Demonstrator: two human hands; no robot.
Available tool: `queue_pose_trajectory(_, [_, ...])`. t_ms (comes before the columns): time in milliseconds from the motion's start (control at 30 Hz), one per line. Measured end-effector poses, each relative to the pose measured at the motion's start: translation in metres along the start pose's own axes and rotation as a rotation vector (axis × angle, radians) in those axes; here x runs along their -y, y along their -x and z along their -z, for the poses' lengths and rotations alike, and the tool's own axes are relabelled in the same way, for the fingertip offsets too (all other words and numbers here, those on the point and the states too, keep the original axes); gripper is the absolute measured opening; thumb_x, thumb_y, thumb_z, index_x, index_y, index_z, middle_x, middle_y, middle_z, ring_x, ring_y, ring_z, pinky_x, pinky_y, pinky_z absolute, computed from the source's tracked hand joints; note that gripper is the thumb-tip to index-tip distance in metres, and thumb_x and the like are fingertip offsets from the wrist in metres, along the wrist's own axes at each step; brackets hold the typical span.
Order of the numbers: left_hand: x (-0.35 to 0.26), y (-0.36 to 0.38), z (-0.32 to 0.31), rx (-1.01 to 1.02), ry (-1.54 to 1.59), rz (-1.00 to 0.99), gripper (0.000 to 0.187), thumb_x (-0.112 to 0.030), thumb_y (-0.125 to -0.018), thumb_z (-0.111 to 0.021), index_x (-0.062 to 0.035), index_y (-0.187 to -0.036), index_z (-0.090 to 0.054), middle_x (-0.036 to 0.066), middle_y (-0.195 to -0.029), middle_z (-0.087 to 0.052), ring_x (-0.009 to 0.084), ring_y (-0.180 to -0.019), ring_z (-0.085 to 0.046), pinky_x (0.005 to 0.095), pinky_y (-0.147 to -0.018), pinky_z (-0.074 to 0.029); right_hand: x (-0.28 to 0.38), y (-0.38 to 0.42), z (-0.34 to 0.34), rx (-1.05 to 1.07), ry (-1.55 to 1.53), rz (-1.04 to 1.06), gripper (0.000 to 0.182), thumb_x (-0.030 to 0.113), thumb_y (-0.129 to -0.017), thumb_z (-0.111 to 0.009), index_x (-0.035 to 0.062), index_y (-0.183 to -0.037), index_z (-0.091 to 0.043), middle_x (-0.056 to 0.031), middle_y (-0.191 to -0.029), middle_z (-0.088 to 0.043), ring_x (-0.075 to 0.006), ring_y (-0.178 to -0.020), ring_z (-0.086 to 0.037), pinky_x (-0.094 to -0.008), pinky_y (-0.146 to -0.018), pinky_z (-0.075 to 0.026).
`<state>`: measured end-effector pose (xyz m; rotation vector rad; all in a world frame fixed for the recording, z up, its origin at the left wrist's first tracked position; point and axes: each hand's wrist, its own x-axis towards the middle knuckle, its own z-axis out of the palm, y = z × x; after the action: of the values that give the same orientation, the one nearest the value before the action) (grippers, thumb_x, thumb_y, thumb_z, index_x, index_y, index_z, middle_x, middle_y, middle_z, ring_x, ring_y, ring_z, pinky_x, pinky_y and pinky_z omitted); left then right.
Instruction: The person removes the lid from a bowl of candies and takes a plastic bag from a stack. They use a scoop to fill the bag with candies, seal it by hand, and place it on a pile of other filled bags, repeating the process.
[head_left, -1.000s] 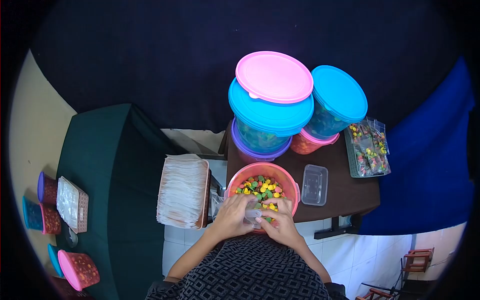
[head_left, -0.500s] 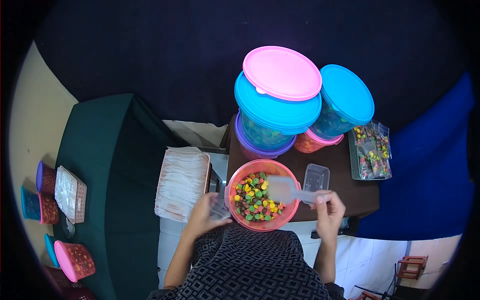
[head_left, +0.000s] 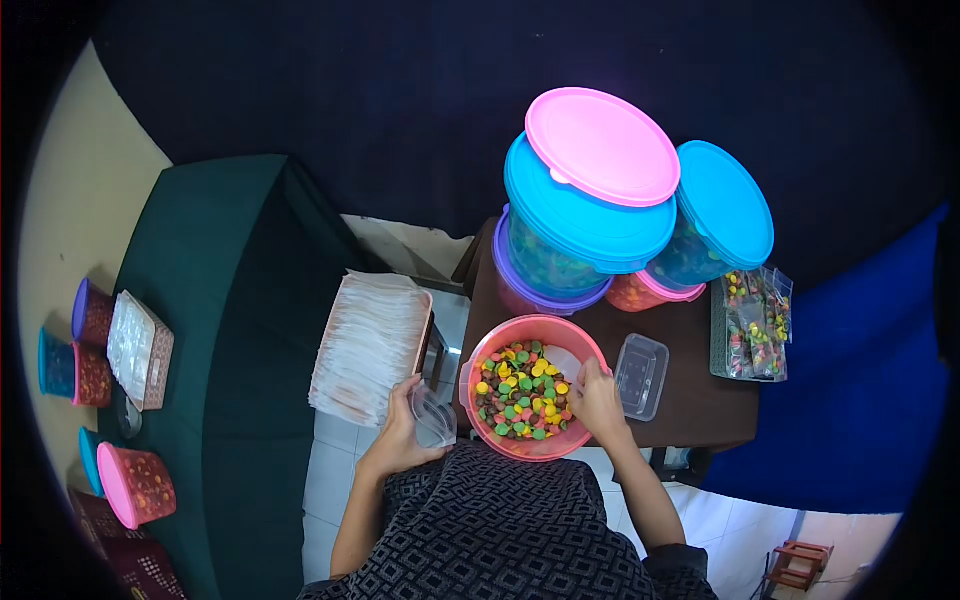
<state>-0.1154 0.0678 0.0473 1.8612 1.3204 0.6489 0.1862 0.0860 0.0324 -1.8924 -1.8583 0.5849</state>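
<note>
A coral-pink round tub (head_left: 467,385) stands close in front of me, holding green, yellow, brown and pink button-shaped candies (head_left: 518,392). Inside its right side, my right hand (head_left: 598,402) grips a translucent scoop (head_left: 562,362); the scoop's blade rests against the candies, and its handle is mostly hidden by the fingers. Left of the tub, my left hand (head_left: 397,440) pinches a clear plastic bag (head_left: 436,416), whose mouth gapes toward the tub. No candies show in the bag.
Stacked lidded tubs (head_left: 590,235) rise behind the open one. A clear plastic box (head_left: 642,378) lies to its right, and a basket of filled bags (head_left: 750,335) farther right. On the left sits a tray of flat bags (head_left: 370,340). More tubs (head_left: 140,485) stand far left.
My right hand has moved left and down into the tub, bringing the scoop from above the rim into the candies. The bag in my left hand is now spread wider. The view has shifted slightly.
</note>
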Motion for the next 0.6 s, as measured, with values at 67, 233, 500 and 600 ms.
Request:
queue_pose_trajectory(67, [0.002,0.003,-0.003,0.025,0.037,0.009,0.104,-0.022,-0.050,-0.080,0.0025,-0.124,-0.011,0.017,-0.113,-0.035,0.0254,-0.108,-0.039,0.0335,-0.091,-0.032,0.003,-0.007,0.003,0.124,0.114,-0.103,0.028,-0.002,-0.067,-0.054,-0.0035,-0.088,-0.036,-0.0231,-0.066,-0.054,-0.0410,-0.066,-0.055,-0.0436,-0.057,-0.046])
queue_pose_trajectory(233, [-0.016,-0.006,0.006,0.032,0.021,-0.174,0.087,-0.023,-0.048,-0.080,0.0001,-0.118,-0.034,0.015,-0.110,-0.043,0.0286,-0.104,-0.045,0.0347,-0.090,-0.036,0.000,-0.021,-0.021,0.180,0.340,0.039,0.027,0.000,-0.066,-0.054,-0.0051,-0.089,-0.039,-0.0232,-0.070,-0.056,-0.0385,-0.066,-0.058,-0.0422,-0.055,-0.048])
queue_pose_trajectory(500, [-0.033,-0.015,-0.005,0.117,0.081,-0.115,0.084,-0.035,-0.050,-0.079,-0.0006,-0.116,-0.041,0.016,-0.112,-0.046,0.0282,-0.104,-0.046,0.0349,-0.088,-0.037,0.000,-0.042,-0.031,0.262,0.488,0.040,0.023,0.002,-0.068,-0.052,-0.0046,-0.089,-0.044,-0.0203,-0.077,-0.058,-0.0298,-0.065,-0.062,-0.0360,-0.052,-0.051])
queue_pose_trajectory(600, [-0.031,-0.015,-0.011,0.126,0.112,-0.087,0.087,-0.037,-0.049,-0.079,0.0003,-0.117,-0.039,0.017,-0.113,-0.045,0.0291,-0.105,-0.046,0.0354,-0.089,-0.037,0.003,-0.043,-0.039,0.218,0.516,0.103,0.024,0.004,-0.069,-0.052,-0.0024,-0.091,-0.044,-0.0185,-0.077,-0.058,-0.0291,-0.067,-0.061,-0.0369,-0.054,-0.050])
